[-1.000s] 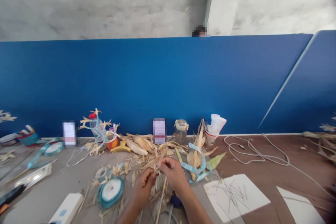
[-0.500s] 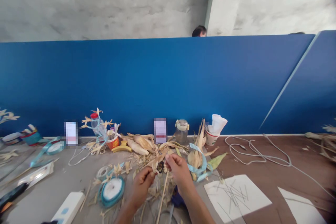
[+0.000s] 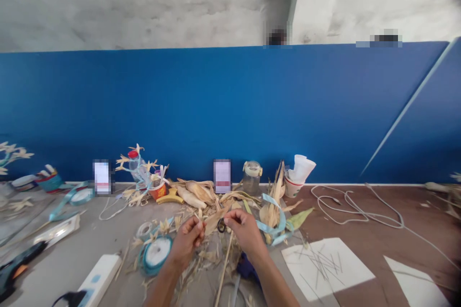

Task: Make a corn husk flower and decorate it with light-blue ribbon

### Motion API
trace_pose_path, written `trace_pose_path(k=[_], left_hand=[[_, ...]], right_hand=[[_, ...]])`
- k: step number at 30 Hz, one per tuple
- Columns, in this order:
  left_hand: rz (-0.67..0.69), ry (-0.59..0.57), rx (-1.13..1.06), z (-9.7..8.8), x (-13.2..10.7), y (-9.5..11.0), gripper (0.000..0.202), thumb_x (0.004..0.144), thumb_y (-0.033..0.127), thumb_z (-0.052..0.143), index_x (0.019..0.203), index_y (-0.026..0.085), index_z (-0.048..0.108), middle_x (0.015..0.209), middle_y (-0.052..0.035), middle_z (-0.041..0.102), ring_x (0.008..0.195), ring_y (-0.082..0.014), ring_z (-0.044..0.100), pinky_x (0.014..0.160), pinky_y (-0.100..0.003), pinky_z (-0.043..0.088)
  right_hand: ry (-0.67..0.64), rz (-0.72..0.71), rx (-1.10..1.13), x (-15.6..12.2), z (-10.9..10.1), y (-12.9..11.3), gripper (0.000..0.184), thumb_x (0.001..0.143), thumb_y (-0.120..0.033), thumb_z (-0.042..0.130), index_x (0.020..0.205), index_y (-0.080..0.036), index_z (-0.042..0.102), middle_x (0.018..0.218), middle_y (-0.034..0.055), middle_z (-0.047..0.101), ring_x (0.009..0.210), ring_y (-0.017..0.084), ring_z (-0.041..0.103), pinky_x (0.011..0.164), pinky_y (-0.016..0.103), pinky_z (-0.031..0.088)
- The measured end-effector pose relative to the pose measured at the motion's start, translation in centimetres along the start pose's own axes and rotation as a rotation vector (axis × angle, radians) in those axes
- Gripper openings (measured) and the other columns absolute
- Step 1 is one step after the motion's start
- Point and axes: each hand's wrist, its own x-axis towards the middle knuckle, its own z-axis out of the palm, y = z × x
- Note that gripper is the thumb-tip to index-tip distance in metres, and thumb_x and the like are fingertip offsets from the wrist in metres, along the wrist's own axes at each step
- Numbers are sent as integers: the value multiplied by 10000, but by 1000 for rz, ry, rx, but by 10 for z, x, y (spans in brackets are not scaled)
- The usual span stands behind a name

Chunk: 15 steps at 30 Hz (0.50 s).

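My left hand (image 3: 187, 243) and my right hand (image 3: 244, 231) are raised over a heap of dried corn husks (image 3: 212, 244) near the table's front. Both pinch the ends of one tan husk strip (image 3: 213, 222) stretched between them. A thin wooden stick (image 3: 224, 268) slants down from under the strip toward me. A roll of light blue ribbon (image 3: 157, 253) lies just left of my left hand. A loose loop of the same ribbon (image 3: 274, 223) curls to the right of my right hand.
A blue partition (image 3: 230, 110) backs the table. Along it stand a glass jar (image 3: 251, 177), stacked cups (image 3: 298, 172), an orange cup (image 3: 158, 191) and a bottle (image 3: 135, 165). White paper with thin wires (image 3: 326, 266) and a white cable (image 3: 356, 208) lie right. A glue gun (image 3: 18, 268) lies left.
My hands have drawn apart, the left sliding left, and the husk strip now spans the gap between them. The camera has tipped slightly, shifting the view.
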Motion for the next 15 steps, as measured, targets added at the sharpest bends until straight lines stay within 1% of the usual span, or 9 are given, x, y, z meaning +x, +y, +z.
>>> trace_pose_path(k=[2, 4, 6, 8, 9, 12, 13, 15], left_hand=[[-31, -28, -67, 0, -2, 2, 374, 577, 397, 769, 609, 154, 487, 531, 41, 520, 424, -29, 333, 412, -157, 199], [-57, -48, -127, 1, -3, 3, 377, 546, 368, 795, 613, 151, 494, 549, 31, 540, 433, -29, 358, 407, -151, 193], [-81, -68, -179, 1, -5, 3, 383, 525, 352, 810, 624, 148, 501, 581, 21, 561, 439, -28, 376, 408, -150, 193], [-93, -91, -216, 1, -6, 2, 385, 517, 343, 817, 635, 147, 508, 604, 18, 572, 439, -26, 380, 415, -153, 197], [-94, -102, -226, 0, -7, 2, 383, 518, 340, 817, 638, 147, 509, 611, 18, 574, 441, -26, 380, 422, -156, 207], [-72, -144, -212, -1, -8, 1, 361, 550, 335, 804, 636, 150, 506, 605, 24, 556, 468, -34, 384, 469, -172, 258], [-62, -164, -195, -1, -8, 1, 352, 566, 339, 795, 632, 151, 504, 588, 30, 536, 479, -39, 379, 486, -178, 268], [-35, -207, -147, -2, -9, 0, 344, 599, 358, 772, 616, 154, 496, 545, 47, 479, 491, -50, 353, 501, -190, 269]], right_hand=[[-21, 3, -57, 2, 0, 3, 179, 642, -318, 548, 544, -168, 554, 507, -28, 503, 516, 120, 443, 541, 239, 341], [-35, 2, -139, 4, 0, 5, 306, 697, -384, 510, 471, -178, 499, 443, -40, 427, 465, 107, 387, 503, 240, 302], [-30, -25, -195, 6, -1, 4, 371, 732, -420, 479, 446, -184, 465, 426, -44, 388, 456, 103, 361, 493, 241, 279], [-29, -65, -172, 6, 0, 0, 319, 722, -402, 504, 496, -177, 497, 468, -43, 414, 488, 103, 374, 506, 234, 285], [-56, -66, -135, 6, 1, -4, 275, 711, -389, 521, 544, -171, 528, 494, -43, 431, 502, 102, 381, 512, 229, 292], [-217, 1, -11, 3, 7, -16, 222, 693, -374, 560, 723, -158, 597, 561, -44, 479, 520, 95, 398, 516, 216, 313], [-266, 15, 6, 2, 11, -20, 221, 690, -367, 573, 756, -158, 604, 579, -43, 494, 527, 93, 407, 520, 212, 322], [-330, 3, -9, 2, 17, -25, 185, 678, -325, 599, 763, -161, 610, 613, -37, 527, 556, 93, 436, 540, 207, 342]])
